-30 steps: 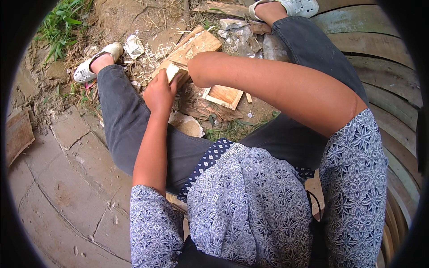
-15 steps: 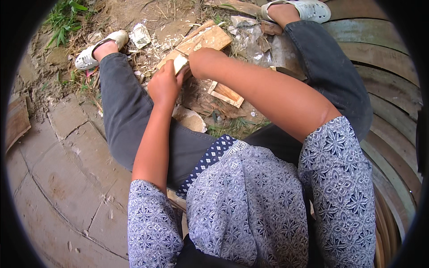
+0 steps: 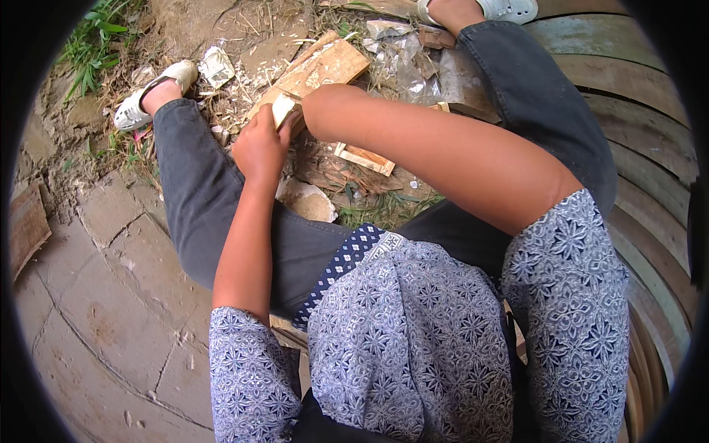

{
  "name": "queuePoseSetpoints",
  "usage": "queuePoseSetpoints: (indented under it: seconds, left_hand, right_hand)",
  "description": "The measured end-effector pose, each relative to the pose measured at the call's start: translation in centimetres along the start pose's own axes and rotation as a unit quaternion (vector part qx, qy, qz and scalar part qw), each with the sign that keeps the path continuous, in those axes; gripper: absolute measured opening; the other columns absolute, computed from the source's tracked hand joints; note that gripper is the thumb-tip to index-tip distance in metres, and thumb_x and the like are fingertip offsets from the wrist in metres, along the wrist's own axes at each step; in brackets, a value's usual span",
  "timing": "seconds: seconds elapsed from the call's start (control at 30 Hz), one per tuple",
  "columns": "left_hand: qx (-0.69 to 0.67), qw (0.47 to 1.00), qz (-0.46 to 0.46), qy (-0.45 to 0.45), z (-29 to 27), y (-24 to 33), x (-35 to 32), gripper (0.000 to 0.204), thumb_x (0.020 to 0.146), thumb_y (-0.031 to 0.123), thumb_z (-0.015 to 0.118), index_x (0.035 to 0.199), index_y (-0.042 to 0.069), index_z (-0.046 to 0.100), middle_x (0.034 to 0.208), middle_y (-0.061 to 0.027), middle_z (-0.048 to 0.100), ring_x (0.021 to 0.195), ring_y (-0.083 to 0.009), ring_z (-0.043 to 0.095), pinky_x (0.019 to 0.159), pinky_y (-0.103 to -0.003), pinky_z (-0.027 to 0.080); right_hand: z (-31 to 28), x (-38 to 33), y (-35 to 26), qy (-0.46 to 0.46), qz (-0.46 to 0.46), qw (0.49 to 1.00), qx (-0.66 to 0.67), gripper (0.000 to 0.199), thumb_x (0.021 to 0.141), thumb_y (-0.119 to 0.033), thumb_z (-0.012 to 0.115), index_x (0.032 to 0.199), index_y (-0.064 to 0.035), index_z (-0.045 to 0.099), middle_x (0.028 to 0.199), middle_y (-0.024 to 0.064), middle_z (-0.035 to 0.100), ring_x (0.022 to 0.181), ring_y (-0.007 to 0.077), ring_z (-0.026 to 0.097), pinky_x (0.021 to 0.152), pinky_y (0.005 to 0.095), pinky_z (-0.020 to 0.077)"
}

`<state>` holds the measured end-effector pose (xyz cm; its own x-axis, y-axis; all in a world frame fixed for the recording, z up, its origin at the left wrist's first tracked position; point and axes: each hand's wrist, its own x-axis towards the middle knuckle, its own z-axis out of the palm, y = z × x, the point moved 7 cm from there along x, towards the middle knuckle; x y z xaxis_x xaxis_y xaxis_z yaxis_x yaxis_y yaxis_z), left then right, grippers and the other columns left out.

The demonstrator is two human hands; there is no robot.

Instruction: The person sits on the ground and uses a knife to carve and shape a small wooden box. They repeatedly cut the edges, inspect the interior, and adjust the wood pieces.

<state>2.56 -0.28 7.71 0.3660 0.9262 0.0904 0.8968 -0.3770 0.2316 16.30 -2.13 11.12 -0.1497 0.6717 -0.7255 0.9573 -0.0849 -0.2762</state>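
Note:
My left hand point(image 3: 260, 148) is closed around a small pale piece of wood point(image 3: 283, 109), whose cut white face points up. Close against its right side is my right hand point(image 3: 323, 109), curled with the back of the wrist toward me. A thin dark edge point(image 3: 291, 94) shows between that hand and the wood; the rest of what the right hand grips is hidden. Just beyond both hands lies a thick wooden block point(image 3: 332, 66) strewn with shavings.
A small wooden frame point(image 3: 365, 159) lies under my right forearm. Nearer me is a rough pale broken piece point(image 3: 306, 201). Clear plastic point(image 3: 417, 77) and rubble lie right of the block. My legs are spread on both sides, with curved wooden slats point(image 3: 628, 118) at right and paving point(image 3: 103, 295) at left.
Both hands have shifted slightly left and toward me with the pale wood, which now shows more of its cut face. The whole view has also moved a little.

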Motion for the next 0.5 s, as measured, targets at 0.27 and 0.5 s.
queuePoseSetpoints:
  seconds: [0.27,0.5]
  left_hand:
    - [0.036,0.999,0.004,0.015,-0.4,0.3,0.6,0.045,0.087,0.053,0.072,0.095,0.010,0.061,0.085,-0.0125,0.073,0.072,-0.0369,0.070,0.059,-0.046,0.053]
    - [0.045,0.999,-0.005,0.024,-0.6,0.1,0.6,0.044,0.088,0.052,0.071,0.094,0.009,0.061,0.085,-0.0136,0.072,0.072,-0.0377,0.070,0.059,-0.046,0.053]
  right_hand:
    - [1.3,0.2,1.3,0.080,-0.001,0.996,0.048,0.027,0.090,-0.011,0.060,0.113,-0.0045,0.073,0.113,0.0165,0.074,0.105,0.0325,0.072,0.086,0.0437,0.0589]
    - [3.2,0.7,3.0,0.174,-0.009,0.978,0.113,0.027,0.088,-0.007,0.058,0.113,-0.0022,0.068,0.107,0.0189,0.074,0.101,0.0356,0.072,0.083,0.0471,0.0584]
